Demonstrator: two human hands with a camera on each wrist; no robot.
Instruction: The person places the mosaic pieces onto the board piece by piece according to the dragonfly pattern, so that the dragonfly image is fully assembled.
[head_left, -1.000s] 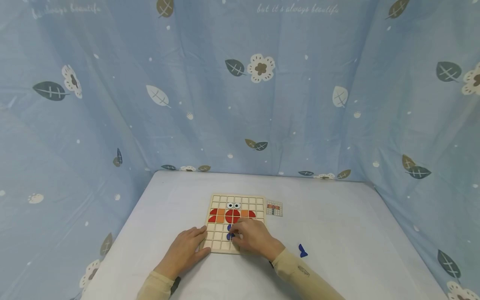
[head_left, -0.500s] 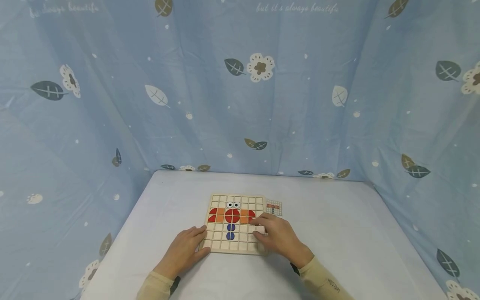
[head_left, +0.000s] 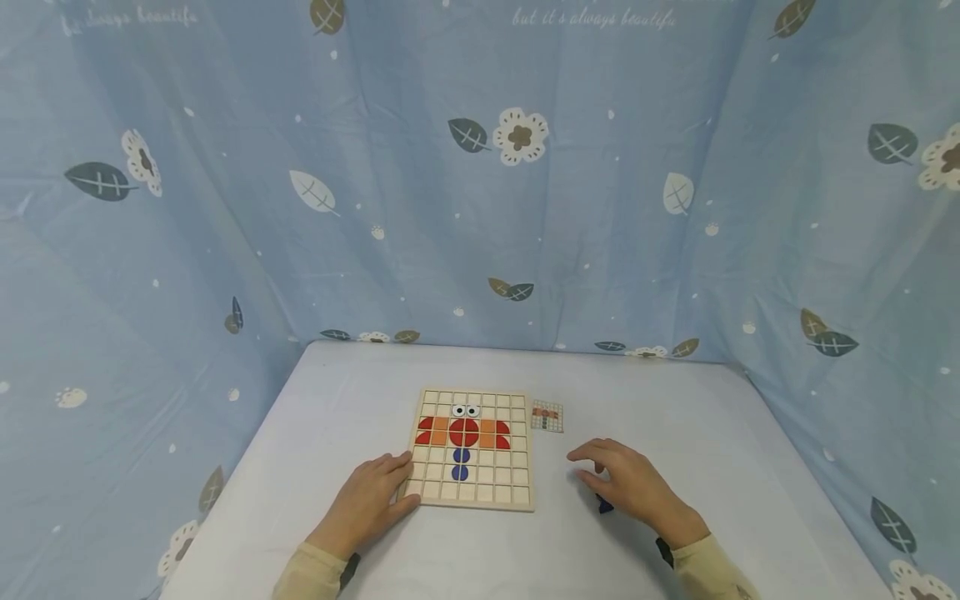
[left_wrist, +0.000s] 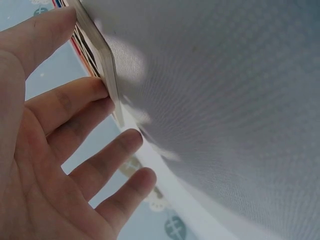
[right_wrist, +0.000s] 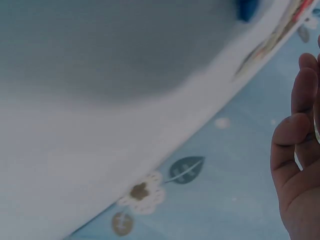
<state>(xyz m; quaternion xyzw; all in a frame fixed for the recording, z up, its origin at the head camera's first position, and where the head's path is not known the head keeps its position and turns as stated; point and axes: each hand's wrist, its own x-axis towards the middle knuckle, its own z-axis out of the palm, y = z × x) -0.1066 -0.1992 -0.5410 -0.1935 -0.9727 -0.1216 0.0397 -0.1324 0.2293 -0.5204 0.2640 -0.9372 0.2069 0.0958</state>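
A square wooden grid board (head_left: pixel 498 475) lies on the white table. Set in its cells are two eye pieces (head_left: pixel 466 411), a red circle (head_left: pixel 463 432), orange squares (head_left: pixel 487 433), red rounded pieces at both sides and two blue circles (head_left: pixel 461 464) below. My left hand (head_left: pixel 367 504) rests at the board's left edge, fingers extended; in the left wrist view its fingertips (left_wrist: pixel 97 89) touch the wooden side. Off to the right, my right hand (head_left: pixel 630 483) hovers over dark blue pieces (head_left: pixel 605 505), partly hidden under it, its fingers loosely bent and holding nothing.
A small pattern card (head_left: pixel 547 416) with a similar coloured figure lies beside the board's upper right corner. Behind the table (head_left: pixel 637 400) hangs a blue curtain (head_left: pixel 600 208) printed with leaves and flowers, which also closes off both sides.
My right hand has left the blue circles on the board and moved right, to above the loose blue pieces. The left hand has stayed at the board's edge.
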